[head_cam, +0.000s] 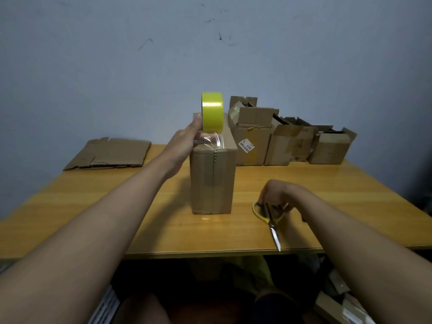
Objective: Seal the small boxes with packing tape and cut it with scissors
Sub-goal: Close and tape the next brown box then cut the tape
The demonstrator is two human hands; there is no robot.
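A closed cardboard box point(212, 181) stands upright in the middle of the wooden table point(117, 220). My left hand point(187, 141) holds a yellow roll of packing tape point(212, 112) on edge above the box's top. A clear strip of tape point(214, 140) runs from the roll down to the near top edge of the box. To the right of the box, my right hand point(277, 195) grips the yellow handles of the scissors point(271, 220), which lie on the table with shut blades pointing toward the front edge.
Several open cardboard boxes point(287, 141) stand in a row at the back right against the blue wall. A flattened piece of cardboard point(109, 154) lies at the back left. More cardboard lies under the table at the lower right.
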